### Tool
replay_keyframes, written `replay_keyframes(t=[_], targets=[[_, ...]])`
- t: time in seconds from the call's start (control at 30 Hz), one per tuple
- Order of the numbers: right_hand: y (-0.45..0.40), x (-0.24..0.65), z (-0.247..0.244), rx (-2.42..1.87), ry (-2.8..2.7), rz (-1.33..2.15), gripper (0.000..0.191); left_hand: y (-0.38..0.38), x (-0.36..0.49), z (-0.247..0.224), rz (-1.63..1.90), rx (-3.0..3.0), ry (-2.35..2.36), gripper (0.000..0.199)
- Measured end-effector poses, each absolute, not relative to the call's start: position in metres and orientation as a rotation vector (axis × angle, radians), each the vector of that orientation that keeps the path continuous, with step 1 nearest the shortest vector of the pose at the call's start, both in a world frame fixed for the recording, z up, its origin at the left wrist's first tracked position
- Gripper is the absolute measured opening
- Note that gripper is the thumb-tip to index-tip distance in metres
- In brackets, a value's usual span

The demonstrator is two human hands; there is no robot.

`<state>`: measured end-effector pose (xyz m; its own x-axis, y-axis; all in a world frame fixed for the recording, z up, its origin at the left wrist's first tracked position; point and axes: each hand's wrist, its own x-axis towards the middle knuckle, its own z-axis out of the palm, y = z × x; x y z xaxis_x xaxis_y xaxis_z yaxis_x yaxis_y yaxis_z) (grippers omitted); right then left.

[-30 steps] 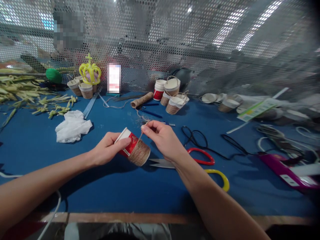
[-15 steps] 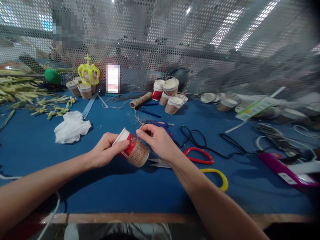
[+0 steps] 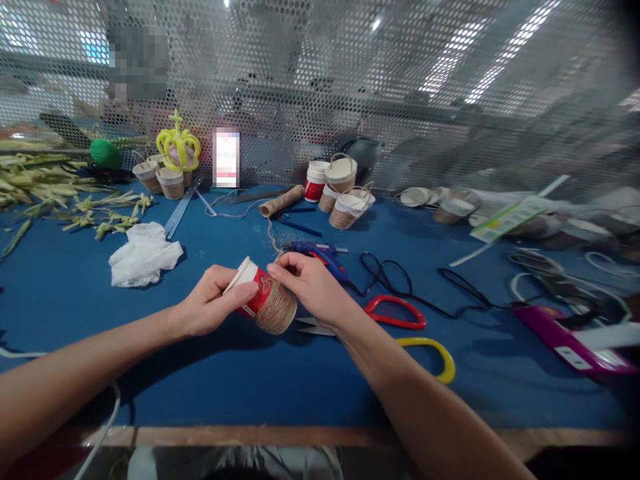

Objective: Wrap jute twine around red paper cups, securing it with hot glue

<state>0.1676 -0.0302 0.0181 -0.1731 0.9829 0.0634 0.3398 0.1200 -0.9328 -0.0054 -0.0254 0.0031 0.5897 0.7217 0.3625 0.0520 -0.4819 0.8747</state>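
Note:
A red and white paper cup (image 3: 257, 308) lies tilted in my left hand (image 3: 213, 300), which grips it near its white rim. Brown twine is wound in rows around the cup's lower half (image 3: 277, 310). My right hand (image 3: 310, 280) is closed at the cup's far side, thumb and forefinger pinching the twine (image 3: 273, 235) against the red part. That strand runs back to a twine roll (image 3: 283, 201) on the table. Beneath my right wrist lie scissors with one red handle (image 3: 397, 313) and one yellow handle (image 3: 447, 360).
A blue glue gun (image 3: 320, 252) rests just behind my right hand. Twine-wrapped cups (image 3: 349, 210) stand at the back. Crumpled white cloth (image 3: 145, 255) lies left, near dried husks (image 3: 40, 177). A purple power strip (image 3: 565, 337) with cables is at right.
My right hand has shifted slightly left, its thumb and forefinger now against the cup's red part. The left hand and cup have barely moved.

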Motion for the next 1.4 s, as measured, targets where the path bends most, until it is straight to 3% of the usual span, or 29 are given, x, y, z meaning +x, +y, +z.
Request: replay_keyframes(t=[0.27,0.37,0.5,0.77,1.4], targets=[[-0.033,0.168,0.022,-1.341,-1.608,1.095,0.03,-0.022,-0.007,0.009,0.955,1.896,0.622,0.033],[-0.035,0.173,0.033,-1.254,-1.567,1.389,0.04,-0.02,-0.01,0.012,0.994,1.887,0.645,0.035],[-0.04,0.176,0.045,-1.11,-1.653,1.666,0.028,-0.016,-0.012,0.015,0.996,1.826,0.664,0.033],[-0.03,0.171,0.036,-1.085,-1.438,1.486,0.023,0.015,-0.008,0.006,1.574,1.301,0.78,0.017],[-0.031,0.177,0.002,-0.957,-1.219,1.294,0.028,0.012,0.002,-0.018,1.202,1.245,0.938,0.016]])
